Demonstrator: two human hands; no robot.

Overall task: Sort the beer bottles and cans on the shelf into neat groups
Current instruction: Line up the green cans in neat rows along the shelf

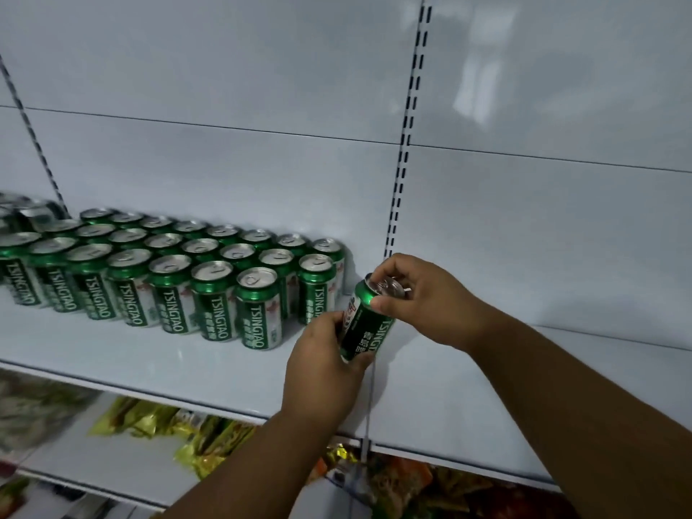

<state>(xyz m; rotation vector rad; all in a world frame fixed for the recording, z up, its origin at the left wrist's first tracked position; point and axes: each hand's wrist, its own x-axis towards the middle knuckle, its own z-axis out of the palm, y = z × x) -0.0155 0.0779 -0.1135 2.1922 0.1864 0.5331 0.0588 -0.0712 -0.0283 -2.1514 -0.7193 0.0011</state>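
A green Tsingtao beer can [369,324] is held tilted just above the white shelf [187,354], right of the other cans. My left hand [322,365] grips its lower body. My right hand [419,301] pinches its silver top rim from the right. Several matching green cans [172,271] stand upright in three neat rows on the left part of the shelf, labels facing forward. The nearest standing can [316,290] is a short gap to the left of the held one.
The white back panel has a slotted upright [402,151] just behind my hands. The shelf runs on bare to the right [561,387]. A lower shelf holds yellow and orange snack packets [209,440]. Blurred cans sit at the far left [22,215].
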